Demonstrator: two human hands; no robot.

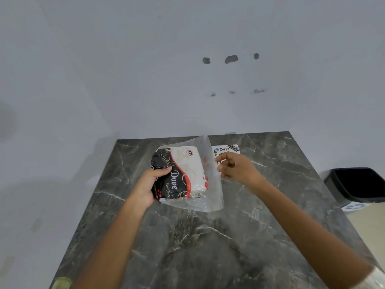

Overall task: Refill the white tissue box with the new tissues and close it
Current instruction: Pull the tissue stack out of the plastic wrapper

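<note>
Left hand point(149, 187) fingers are gripping the tissue pack point(180, 174); right hand point(235, 168) fingers are pinching its clear wrapper edge point(214, 180) above the table point(208, 247).

One tissue pack point(183, 174), two hands, left point(149, 184) and right point(237, 166), one white box point(227, 150), one black bin point(358, 184), one marble table point(208, 236)

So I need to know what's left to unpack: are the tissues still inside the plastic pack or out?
Still inside. The tissue pack, gripped by the left hand, shows white tissues behind its clear wrapper, whose edge the right hand pinches.
</note>
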